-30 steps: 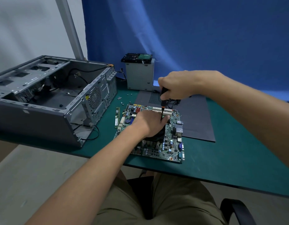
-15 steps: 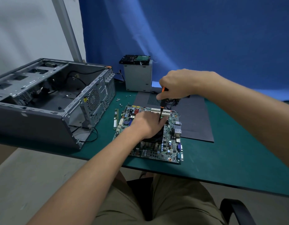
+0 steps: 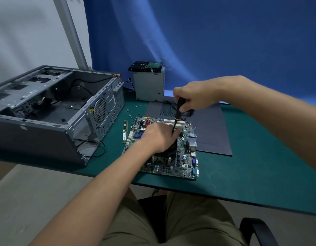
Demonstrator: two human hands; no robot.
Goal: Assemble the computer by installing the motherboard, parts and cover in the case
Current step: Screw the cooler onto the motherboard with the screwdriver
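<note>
Motherboard [image 3: 171, 167], flat on table [image 3: 260, 174], long axis front-to-back, ports rightward; left hand [image 3: 159, 137] spread over cooler [image 3: 168, 153], right hand [image 3: 192, 98] gripping near-upright screwdriver [image 3: 178, 110]; open case [image 3: 47, 110] left, cover panel [image 3: 210, 132] behind.

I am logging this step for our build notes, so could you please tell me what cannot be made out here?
Head view only:
- Screwdriver tip and its screw: hidden behind fingers of the left hand.
- Cooler on the motherboard: mostly covered by the left hand.
- Loose screws: too small to count.
- Computer case front: cut off by the left edge.
</note>
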